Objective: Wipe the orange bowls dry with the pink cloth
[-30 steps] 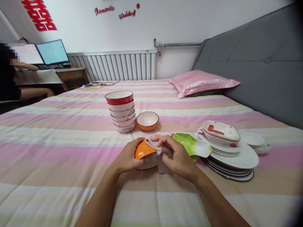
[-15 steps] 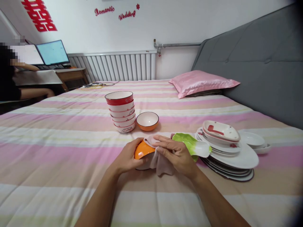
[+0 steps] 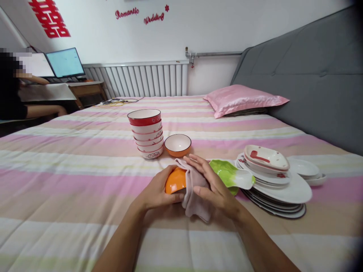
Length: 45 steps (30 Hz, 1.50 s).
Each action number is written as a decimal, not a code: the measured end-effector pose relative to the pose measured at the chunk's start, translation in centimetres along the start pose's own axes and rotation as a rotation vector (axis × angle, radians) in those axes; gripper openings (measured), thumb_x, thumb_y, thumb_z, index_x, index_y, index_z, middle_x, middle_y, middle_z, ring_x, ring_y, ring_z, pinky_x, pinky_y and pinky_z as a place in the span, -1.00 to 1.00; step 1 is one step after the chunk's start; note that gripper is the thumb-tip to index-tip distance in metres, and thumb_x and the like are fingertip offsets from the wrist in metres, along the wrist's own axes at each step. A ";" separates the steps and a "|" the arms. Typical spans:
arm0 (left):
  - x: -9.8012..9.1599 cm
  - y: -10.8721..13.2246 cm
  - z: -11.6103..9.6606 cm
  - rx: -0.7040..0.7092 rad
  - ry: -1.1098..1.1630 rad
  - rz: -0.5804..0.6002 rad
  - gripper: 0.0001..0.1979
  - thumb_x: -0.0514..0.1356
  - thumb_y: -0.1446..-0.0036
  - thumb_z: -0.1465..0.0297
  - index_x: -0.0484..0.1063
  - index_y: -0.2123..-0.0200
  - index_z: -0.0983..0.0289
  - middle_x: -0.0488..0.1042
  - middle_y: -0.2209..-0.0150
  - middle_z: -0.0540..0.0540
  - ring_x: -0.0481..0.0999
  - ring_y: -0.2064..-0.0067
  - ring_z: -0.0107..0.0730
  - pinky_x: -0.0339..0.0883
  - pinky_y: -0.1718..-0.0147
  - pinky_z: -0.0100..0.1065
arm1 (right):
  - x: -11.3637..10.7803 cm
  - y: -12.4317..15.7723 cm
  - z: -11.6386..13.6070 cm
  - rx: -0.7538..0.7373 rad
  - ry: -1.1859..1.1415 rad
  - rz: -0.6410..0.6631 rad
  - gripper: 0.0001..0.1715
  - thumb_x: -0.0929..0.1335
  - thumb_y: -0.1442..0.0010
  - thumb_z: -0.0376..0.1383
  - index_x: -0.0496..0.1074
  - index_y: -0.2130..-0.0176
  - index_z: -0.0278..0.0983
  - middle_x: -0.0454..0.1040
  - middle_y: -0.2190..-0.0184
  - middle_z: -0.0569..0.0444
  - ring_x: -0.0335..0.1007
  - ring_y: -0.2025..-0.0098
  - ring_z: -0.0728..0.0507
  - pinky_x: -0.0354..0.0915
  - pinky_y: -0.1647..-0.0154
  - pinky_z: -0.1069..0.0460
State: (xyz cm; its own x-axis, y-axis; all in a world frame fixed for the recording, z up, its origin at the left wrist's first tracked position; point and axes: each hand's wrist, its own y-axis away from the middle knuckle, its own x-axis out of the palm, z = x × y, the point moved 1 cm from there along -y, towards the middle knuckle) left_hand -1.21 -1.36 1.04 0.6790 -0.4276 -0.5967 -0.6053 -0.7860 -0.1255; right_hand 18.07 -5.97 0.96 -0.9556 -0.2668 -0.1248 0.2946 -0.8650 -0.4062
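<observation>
Head view, single feed. Largest thing I have is the striped bed (image 3: pixel 70 166), running back to a radiator (image 3: pixel 141 81), grey headboard (image 3: pixel 306 68) along the right. Pink pillow (image 3: pixel 245 99) by the headboard, well apart from the hands. Nearer, at right: stack of plates (image 3: pixel 293 192). Left of centre: tall stack of bowls (image 3: pixel 150 142), upright, top one red outside. Just beside it, a second orange bowl (image 3: pixel 178 144), white inside, mouth up. Green-and-white dish (image 3: pixel 225 174) lies between the right hand (image 3: pixel 219 190) and the plates.

From my remote seat: left hand (image 3: pixel 157 190) curled round the left side of the held orange bowl (image 3: pixel 174 182), thumb at the lower front edge. Bowl sits low, nearer than the stack, tilted, orange outside up; cannot tell if it touches the bed. Right hand loosely spread, fingers nearly straight, thumb apart, against a pale mauve cloth (image 3: pixel 196 204) draped on the bowl's right side.

Changed over the last second: right fingers gone from bent, bunching the cloth, to extended. Cloth now hangs broader and lower, hiding most of the white inside. My reading: it covers more of the bowl, pressed rather than pinched; steadying falls mainly to the left.
</observation>
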 end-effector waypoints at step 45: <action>-0.8 0.0 0.6 0.145 -0.140 -0.120 -0.49 0.12 0.25 0.36 0.29 0.11 0.28 0.46 0.23 0.10 0.45 0.24 -0.15 0.30 0.23 -0.23 | 0.7 -0.6 -2.0 -0.030 0.312 -0.230 -0.24 0.26 0.08 -0.59 0.35 -0.10 -0.17 0.45 -0.06 0.04 0.38 -0.07 -0.17 0.28 -0.09 -0.06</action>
State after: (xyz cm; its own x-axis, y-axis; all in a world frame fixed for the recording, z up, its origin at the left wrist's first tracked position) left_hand -2.00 -0.74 1.02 0.6920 -0.2606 -0.6732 -0.5836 -0.7509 -0.3092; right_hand 17.22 -4.77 -0.74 -0.9524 0.0783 -0.2946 0.0772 -0.8730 -0.4816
